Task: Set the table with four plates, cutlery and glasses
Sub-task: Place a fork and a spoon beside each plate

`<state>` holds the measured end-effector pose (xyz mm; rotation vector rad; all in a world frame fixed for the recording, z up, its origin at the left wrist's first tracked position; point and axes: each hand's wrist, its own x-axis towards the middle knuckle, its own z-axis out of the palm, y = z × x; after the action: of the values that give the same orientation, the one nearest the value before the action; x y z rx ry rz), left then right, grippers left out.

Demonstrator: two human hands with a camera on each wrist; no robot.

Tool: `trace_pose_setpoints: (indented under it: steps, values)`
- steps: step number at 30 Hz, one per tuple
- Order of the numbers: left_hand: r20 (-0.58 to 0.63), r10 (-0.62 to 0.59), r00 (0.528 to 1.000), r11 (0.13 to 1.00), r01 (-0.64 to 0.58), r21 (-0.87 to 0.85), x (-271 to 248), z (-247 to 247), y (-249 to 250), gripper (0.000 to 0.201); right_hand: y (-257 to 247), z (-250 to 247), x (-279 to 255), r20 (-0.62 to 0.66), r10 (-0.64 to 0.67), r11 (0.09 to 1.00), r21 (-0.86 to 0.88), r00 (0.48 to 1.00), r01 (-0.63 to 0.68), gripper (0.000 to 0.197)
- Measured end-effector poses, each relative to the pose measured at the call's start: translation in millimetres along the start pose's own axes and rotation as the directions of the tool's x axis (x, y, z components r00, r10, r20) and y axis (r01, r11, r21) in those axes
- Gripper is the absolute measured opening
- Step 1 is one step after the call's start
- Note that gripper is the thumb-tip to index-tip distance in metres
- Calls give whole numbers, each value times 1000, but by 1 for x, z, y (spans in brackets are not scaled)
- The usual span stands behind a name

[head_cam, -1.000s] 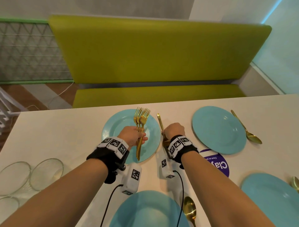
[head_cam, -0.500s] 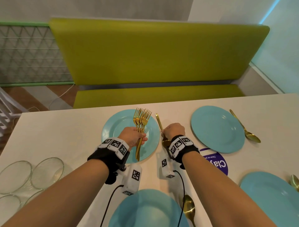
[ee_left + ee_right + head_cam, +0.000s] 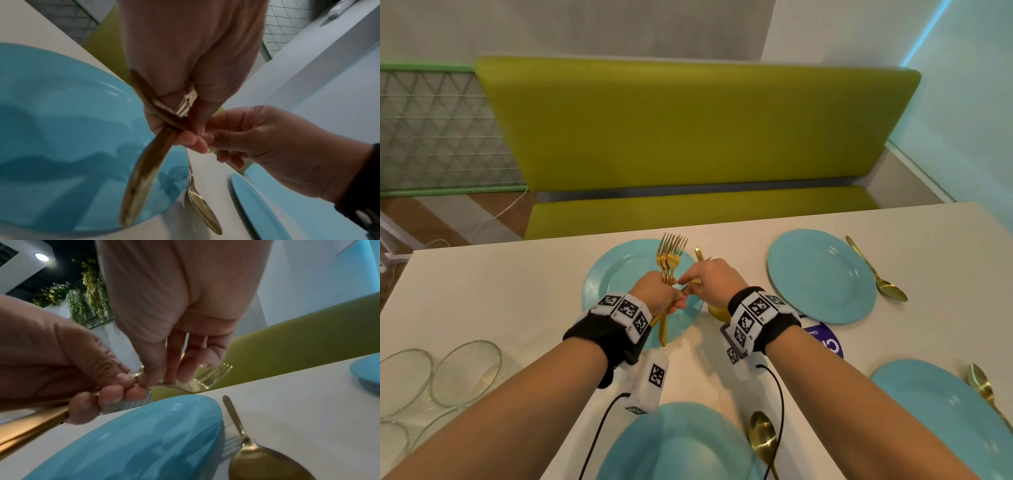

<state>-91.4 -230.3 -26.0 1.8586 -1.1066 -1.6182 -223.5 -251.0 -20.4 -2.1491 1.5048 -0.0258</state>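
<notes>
My left hand (image 3: 669,298) grips a bundle of gold forks (image 3: 671,257) by the handles, tines pointing away, above the far-left blue plate (image 3: 616,281). My right hand (image 3: 688,284) has come against it. Its thumb and fingers pinch the neck of one fork (image 3: 213,377) in the bundle, seen close in the right wrist view. A gold spoon (image 3: 257,456) lies on the table just right of that plate (image 3: 144,434). In the left wrist view the fork handles (image 3: 144,170) hang over the plate (image 3: 61,129), with the right hand (image 3: 205,142) touching my left fingers.
Three more blue plates lie at far right (image 3: 822,277), near right (image 3: 945,421) and near centre (image 3: 678,445), each with a gold spoon (image 3: 876,279) beside it. Clear glass bowls (image 3: 465,370) stand at the left edge. A green bench (image 3: 688,130) lines the far side.
My right hand has left the spoon beside the plate and moved left to the forks, where it now pinches one. My left hand still holds the bundle over the plate.
</notes>
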Motion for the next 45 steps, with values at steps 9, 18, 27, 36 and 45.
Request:
trace_pose_setpoints:
  steps: [9, 18, 27, 36, 45]
  values:
    - [76, -24, 997, 999, 28, -47, -4, 5, 4, 11, 4, -13, -14, 33, -51, 993, -104, 998, 54, 19]
    - [-136, -71, 988, 983, 46, -176, 5, -4, 16, 26, 69, -28, -18, -150, 408, 902, 221, 901, -372, 14]
    - [-94, -93, 991, 986, 78, -149, 8, 5, 16, 21, 101, -5, -10, -50, 688, 725, 31, 724, -688, 31]
    - [-102, -101, 990, 984, 84, -160, 17, 11, 12, 27, 111, 9, 4, -71, 737, 676, 74, 672, -733, 14]
    - [-85, -77, 993, 988, 64, -140, 18, 15, 14, 26, 118, 8, 3, -153, 771, 634, 264, 618, -727, 19]
